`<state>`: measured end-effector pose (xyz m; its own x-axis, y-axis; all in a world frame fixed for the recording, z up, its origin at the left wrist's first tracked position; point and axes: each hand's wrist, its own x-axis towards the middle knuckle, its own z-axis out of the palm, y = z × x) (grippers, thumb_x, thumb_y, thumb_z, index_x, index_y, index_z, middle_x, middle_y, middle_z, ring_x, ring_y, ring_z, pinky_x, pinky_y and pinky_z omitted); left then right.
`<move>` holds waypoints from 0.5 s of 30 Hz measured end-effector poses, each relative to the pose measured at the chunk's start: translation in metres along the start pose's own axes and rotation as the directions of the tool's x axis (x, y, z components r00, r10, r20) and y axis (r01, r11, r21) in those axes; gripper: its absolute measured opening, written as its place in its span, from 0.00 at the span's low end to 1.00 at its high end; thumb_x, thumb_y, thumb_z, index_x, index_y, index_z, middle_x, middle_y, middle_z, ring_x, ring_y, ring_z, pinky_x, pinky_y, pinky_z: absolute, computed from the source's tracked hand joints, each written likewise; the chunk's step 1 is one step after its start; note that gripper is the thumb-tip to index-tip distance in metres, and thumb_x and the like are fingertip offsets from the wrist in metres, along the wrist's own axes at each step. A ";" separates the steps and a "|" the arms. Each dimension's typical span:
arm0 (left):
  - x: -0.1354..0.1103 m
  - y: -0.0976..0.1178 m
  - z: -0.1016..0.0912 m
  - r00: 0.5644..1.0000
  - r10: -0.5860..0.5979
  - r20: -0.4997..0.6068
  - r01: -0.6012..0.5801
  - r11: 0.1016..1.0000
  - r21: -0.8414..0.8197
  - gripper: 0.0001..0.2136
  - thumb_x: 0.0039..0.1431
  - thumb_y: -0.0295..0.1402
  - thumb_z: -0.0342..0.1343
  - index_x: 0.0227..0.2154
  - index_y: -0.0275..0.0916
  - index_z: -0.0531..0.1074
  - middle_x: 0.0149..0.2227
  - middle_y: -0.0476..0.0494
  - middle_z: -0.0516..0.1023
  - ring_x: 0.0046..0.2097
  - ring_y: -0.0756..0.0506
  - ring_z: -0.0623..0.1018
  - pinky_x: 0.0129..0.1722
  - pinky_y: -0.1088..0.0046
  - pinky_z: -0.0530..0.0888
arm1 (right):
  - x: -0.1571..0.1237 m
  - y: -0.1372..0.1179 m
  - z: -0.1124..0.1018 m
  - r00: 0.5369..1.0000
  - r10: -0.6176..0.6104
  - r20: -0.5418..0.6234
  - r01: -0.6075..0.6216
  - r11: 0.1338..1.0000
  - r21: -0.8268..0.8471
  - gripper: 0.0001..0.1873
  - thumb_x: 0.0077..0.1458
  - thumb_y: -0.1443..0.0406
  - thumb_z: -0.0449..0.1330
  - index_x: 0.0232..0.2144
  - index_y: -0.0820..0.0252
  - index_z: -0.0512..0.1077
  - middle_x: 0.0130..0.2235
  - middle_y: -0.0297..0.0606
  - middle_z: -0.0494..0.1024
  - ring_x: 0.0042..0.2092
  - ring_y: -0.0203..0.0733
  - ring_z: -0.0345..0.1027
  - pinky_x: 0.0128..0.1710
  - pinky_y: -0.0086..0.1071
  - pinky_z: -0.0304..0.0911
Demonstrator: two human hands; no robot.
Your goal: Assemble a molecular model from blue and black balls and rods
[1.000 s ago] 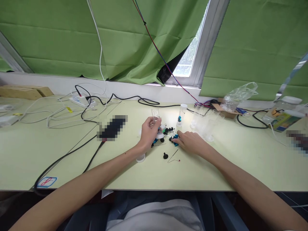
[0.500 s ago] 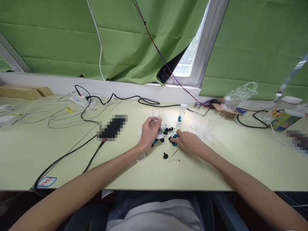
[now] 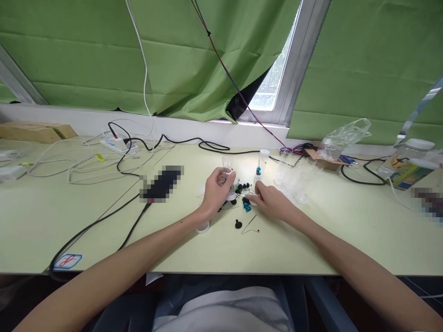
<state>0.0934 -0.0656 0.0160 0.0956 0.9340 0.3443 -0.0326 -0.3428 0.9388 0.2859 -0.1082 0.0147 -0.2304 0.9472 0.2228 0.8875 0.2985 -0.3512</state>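
My left hand (image 3: 217,190) is closed around a clear plastic tube (image 3: 227,162), which stands upright with thin wire-like pieces inside and a white cap at its lower end. Close by on the right, my right hand (image 3: 273,199) has its thumb and fingertips drawn together over small parts; what they pinch is too small to make out. Beneath the fingers lie blue pieces (image 3: 247,207) and black knobs (image 3: 244,186). Nearer the front edge are a single black knob (image 3: 238,224) and a bent thin wire (image 3: 249,223). A white cap (image 3: 202,227) lies by my left wrist.
A capped clear tube (image 3: 263,161) with a blue piece inside stands behind my right hand. More clear tubes (image 3: 284,169) are to its right. A phone-like dark object (image 3: 163,183), cables and a power strip (image 3: 119,145) occupy the left; a jar (image 3: 413,154) stands far right.
My right hand has shifted slightly, and more of the blue pieces under it shows. The wire inside the tube's upper end stands more visible; my left hand has barely moved.
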 end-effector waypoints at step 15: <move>-0.006 0.002 -0.002 0.947 0.227 0.226 -0.306 0.851 0.427 0.15 0.56 0.40 0.62 0.45 0.42 0.75 0.36 0.47 0.77 0.38 0.46 0.75 0.41 0.68 0.72 | 0.009 -0.008 -0.007 0.944 0.158 -0.289 0.215 0.371 0.904 0.22 0.60 0.46 0.57 0.30 0.55 0.58 0.20 0.23 0.63 0.17 0.29 0.57 0.20 0.27 0.50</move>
<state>0.0910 -0.0720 0.0159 0.3084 0.7842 0.5384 0.3674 -0.6203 0.6930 0.2795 -0.1026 0.0254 0.0383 0.9076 0.4181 -0.0813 0.4198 -0.9040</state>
